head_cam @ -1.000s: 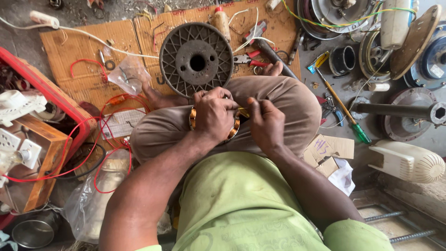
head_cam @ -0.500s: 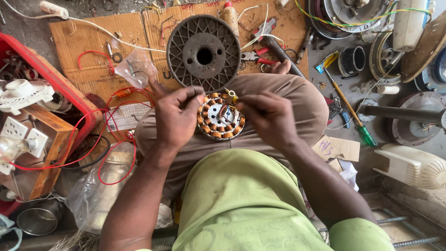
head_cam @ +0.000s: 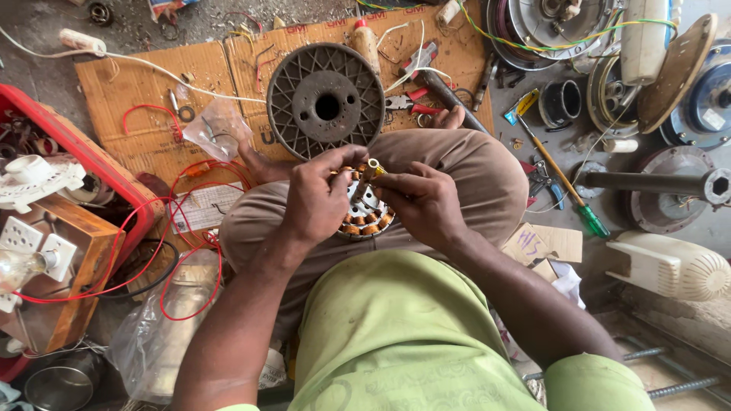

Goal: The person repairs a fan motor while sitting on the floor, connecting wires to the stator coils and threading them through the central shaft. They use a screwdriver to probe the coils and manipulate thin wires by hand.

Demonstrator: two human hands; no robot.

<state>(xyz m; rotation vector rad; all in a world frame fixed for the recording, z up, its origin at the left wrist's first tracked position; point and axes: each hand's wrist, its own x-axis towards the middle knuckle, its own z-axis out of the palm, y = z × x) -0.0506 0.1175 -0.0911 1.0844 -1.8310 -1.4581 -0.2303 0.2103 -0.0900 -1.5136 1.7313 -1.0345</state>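
Hands meet over the lap of a seated person in a green shirt (head_cam: 396, 342). The left hand (head_cam: 320, 199) grips the near edge of a round motor coil (head_cam: 365, 213) with copper windings, fingers curled over its top. The right hand (head_cam: 422, 202) pinches the coil's upper rim from the other side, thumb and fingers closed on it. The coil rests between both hands above the brown trousers (head_cam: 480, 175). Just beyond sits a grey ribbed metal wheel (head_cam: 326, 100) on cardboard (head_cam: 137, 91). Red-handled pliers (head_cam: 411, 100) lie to its right, and a green-handled screwdriver (head_cam: 567, 190) lies farther right. A red crate (head_cam: 84, 160) stands at the left.
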